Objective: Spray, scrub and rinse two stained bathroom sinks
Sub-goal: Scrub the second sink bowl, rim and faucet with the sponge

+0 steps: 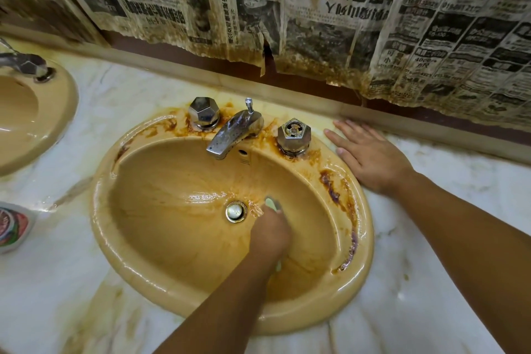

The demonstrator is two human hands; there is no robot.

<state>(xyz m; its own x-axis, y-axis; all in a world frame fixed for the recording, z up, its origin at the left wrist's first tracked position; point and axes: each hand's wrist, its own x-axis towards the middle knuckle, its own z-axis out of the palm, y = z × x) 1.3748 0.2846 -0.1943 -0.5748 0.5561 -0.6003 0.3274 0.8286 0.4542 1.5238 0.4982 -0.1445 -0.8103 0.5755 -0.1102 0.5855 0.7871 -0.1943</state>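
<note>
**Risk check: scrubbing at the drain, rim crust not reached**

Left hand is down in the sink, fingers curled over a green sponge, just beside the drain at its 4 o'clock. Right hand lies flat on the table at the sink's 2 o'clock, fingers spread, holding nothing. Second sink is at 9–10 o'clock, only partly in view. Cleaner bottle is at 9 o'clock, cut off by the frame edge.

Failure modes, my read:
- Missed stain: dark crust runs along the rim from 3 to 5 o'clock, with more brown around the spout at 12. It looks baked on, so a soft sponge may only smear it.
- Re-soiling: brown film streaks the bowl. Rim scrubbing after the bowl would wash grime back down.
- Slip: the table looks wet and glossy. Weight on the flat right hand could make it slide.
- Rinse trouble: the right knob has no cap and its stem is bare. Wet fingers may grip it poorly.
- Splash: stained newspaper hangs low on the wall at 12 o'clock. Spray from the rinse would soak and tear it.
- Drain: I cannot tell whether it is open or plugged. If plugged, dirty water pools.
- Bottle sits well apart from both hands, so the reach across passes over wet table.
</note>
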